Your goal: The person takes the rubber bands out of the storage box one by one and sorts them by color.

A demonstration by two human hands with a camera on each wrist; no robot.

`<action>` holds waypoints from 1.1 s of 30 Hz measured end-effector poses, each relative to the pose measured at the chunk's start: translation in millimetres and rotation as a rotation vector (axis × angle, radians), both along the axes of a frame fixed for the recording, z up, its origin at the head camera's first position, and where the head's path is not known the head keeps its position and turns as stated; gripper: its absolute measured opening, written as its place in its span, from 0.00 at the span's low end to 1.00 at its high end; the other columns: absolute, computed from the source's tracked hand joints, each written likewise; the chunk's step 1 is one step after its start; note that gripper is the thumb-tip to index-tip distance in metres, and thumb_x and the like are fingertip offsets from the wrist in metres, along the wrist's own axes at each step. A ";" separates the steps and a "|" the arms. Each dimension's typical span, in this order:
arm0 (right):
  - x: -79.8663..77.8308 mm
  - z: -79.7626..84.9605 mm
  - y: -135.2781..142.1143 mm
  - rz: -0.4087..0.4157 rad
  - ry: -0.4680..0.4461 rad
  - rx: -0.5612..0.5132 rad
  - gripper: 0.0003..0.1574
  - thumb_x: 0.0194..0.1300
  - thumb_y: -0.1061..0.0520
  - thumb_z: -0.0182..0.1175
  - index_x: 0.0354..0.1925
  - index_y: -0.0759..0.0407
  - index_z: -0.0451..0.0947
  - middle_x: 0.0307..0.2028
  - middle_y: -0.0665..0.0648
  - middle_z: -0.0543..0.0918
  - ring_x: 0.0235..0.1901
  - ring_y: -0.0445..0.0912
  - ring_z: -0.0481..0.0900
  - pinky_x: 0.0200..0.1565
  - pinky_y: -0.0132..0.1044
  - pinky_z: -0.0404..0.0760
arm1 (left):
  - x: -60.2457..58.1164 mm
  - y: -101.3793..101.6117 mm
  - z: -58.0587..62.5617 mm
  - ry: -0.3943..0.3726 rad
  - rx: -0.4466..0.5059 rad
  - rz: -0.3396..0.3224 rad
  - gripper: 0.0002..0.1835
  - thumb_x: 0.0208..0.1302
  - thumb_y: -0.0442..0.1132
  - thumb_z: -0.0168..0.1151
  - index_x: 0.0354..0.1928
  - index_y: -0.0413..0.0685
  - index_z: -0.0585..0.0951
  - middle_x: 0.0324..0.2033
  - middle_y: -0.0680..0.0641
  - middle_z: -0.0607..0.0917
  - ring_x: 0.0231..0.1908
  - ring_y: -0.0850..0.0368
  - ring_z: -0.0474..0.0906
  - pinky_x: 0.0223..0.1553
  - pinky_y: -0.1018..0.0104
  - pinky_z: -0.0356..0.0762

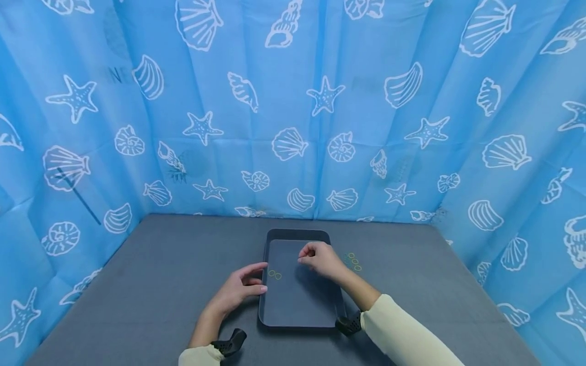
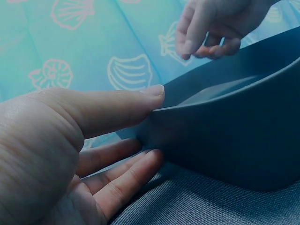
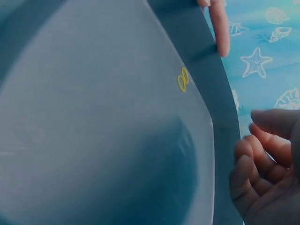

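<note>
My left hand [image 1: 235, 290] rests at the left side of a dark grey rectangular tray [image 1: 299, 307]. In the left wrist view its thumb [image 2: 126, 105] lies against the rim, and the other fingers touch or nearly touch the outer wall below. My right hand [image 1: 320, 258] hovers over the tray's upper right part, its fingers loosely bent. In the right wrist view the right fingers [image 3: 262, 164] show nothing between them, and thumb and forefinger stand slightly apart. Two small yellow rings [image 3: 183, 79] lie side by side on the tray floor near the left wall.
Several small yellow and green rings [image 1: 354, 261] lie on the grey cloth-covered table [image 1: 183, 259], right of the tray, by the right forearm. A blue curtain [image 1: 256, 122] with white shells and starfish closes off the back and sides. Black devices [image 1: 230, 342] are strapped on both wrists.
</note>
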State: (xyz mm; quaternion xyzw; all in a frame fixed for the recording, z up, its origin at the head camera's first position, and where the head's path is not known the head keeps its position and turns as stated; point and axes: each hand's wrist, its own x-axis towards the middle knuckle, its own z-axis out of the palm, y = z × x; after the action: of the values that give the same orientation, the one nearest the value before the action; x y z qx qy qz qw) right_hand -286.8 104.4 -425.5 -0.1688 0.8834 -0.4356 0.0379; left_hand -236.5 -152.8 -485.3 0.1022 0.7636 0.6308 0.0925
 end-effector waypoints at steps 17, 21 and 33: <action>-17.5 0.2 -25.1 0.225 -0.161 0.127 0.11 0.63 0.61 0.64 0.44 0.65 0.81 0.30 0.52 0.81 0.29 0.47 0.80 0.30 0.37 0.79 | 0.4 -0.9 1.9 -0.010 0.000 -0.008 0.31 0.61 0.39 0.69 0.67 0.50 0.72 0.65 0.37 0.69 0.53 0.46 0.74 0.52 0.50 0.74; -20.1 -4.8 -30.0 0.256 -0.213 0.104 0.12 0.63 0.63 0.64 0.46 0.67 0.80 0.31 0.54 0.81 0.31 0.48 0.81 0.33 0.39 0.81 | 0.0 0.0 2.0 -0.004 0.005 -0.009 0.31 0.61 0.39 0.69 0.67 0.48 0.72 0.64 0.36 0.70 0.53 0.45 0.74 0.51 0.51 0.75; -23.8 -11.4 -39.2 0.337 -0.266 0.172 0.13 0.64 0.60 0.63 0.47 0.62 0.80 0.30 0.51 0.79 0.30 0.44 0.76 0.33 0.37 0.78 | -0.2 -1.0 0.3 0.013 0.002 -0.012 0.31 0.62 0.39 0.68 0.67 0.48 0.72 0.65 0.36 0.69 0.53 0.45 0.74 0.52 0.50 0.74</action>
State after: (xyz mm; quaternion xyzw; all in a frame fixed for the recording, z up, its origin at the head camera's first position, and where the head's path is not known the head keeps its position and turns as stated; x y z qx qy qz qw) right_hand -310.6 65.2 -436.9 -0.2509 0.8638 -0.3648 0.2405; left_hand -236.7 -153.9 -485.0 0.1111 0.7629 0.6303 0.0912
